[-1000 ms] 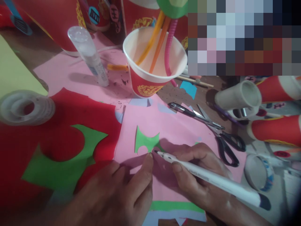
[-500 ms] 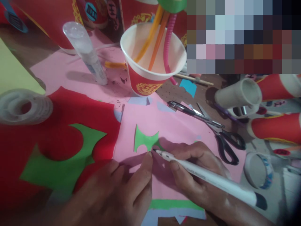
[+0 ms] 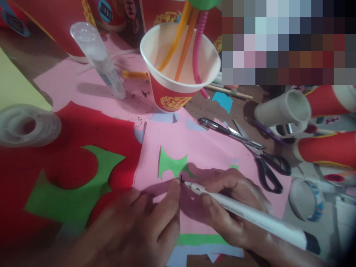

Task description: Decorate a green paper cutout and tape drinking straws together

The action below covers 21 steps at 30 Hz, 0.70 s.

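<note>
My right hand (image 3: 236, 207) grips a white marker pen (image 3: 250, 215), its dark tip touching the pink paper sheet (image 3: 200, 148) just below a small green paper scrap (image 3: 171, 165). My left hand (image 3: 139, 226) lies on the pink sheet with fingers stretched, its index fingertip pressing down right beside the pen tip. A short black mark shows at the tip.
A red paper cup (image 3: 178, 66) holding bent straws stands behind. A glue stick (image 3: 97, 55) lies at upper left, a tape roll (image 3: 27, 126) at left, red and green paper (image 3: 75, 181) beside it. Scissors (image 3: 264, 159) and a pen (image 3: 228, 131) lie to the right, near tipped cups (image 3: 325, 150) and a cardboard tube (image 3: 283, 109).
The pen tip has come down onto the pink paper and a small black mark has appeared by my left fingertip. The view has shifted slightly.
</note>
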Each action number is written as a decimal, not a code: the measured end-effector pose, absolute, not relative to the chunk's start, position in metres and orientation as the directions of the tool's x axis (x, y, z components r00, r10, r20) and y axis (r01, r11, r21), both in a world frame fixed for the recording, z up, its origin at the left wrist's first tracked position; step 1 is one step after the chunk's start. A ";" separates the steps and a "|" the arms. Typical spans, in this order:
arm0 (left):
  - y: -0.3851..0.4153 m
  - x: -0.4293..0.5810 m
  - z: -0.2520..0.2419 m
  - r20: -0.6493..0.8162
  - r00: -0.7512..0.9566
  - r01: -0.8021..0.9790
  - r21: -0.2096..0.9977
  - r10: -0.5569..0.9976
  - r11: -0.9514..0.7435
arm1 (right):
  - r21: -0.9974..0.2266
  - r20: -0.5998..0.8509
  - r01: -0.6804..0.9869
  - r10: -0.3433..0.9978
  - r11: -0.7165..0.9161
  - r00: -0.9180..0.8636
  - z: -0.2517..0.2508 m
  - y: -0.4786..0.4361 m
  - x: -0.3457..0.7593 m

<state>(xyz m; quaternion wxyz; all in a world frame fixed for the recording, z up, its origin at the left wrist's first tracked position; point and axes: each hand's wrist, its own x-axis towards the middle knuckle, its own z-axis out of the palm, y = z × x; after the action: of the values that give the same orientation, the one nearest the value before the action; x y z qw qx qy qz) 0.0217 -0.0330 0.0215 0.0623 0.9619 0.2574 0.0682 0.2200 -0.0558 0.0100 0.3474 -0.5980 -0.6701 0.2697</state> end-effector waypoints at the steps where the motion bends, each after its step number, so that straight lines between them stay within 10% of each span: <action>1: -0.033 0.022 0.021 0.101 0.855 0.490 0.159 0.508 -0.857 | -0.782 0.137 0.609 0.990 0.136 -0.045 0.011 -0.056 0.220; 21: -0.032 0.021 0.021 0.090 0.861 0.483 0.164 0.501 -0.860 | -0.798 0.105 0.599 0.994 0.059 0.041 0.009 -0.058 0.217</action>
<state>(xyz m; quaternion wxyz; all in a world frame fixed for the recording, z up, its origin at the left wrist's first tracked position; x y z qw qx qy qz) 0.0211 -0.0321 0.0211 0.0679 0.9622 0.2558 0.0646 0.2169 -0.0577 0.0087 0.3562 -0.6275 -0.6347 0.2767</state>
